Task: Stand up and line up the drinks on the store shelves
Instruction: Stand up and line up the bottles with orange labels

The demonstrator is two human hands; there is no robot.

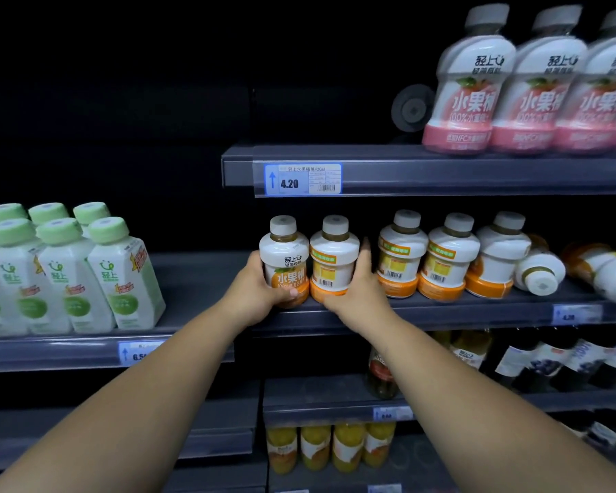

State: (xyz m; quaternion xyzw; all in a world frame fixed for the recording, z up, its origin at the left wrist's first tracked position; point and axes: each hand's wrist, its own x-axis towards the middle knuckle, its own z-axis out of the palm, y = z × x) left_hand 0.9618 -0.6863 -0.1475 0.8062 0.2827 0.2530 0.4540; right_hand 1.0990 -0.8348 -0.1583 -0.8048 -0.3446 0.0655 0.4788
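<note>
On the middle shelf, the left hand grips one orange bottle and the right hand wraps the neighbouring bottle; both are probably rigid, full and smooth-sleeved, so hold them low on the body.

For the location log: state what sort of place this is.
Likely a shop's drinks aisle: a 4.20 price tag on the shelf edge, rows of matching orange-labelled bottles, and green-capped bottles lined up alongside.
</note>
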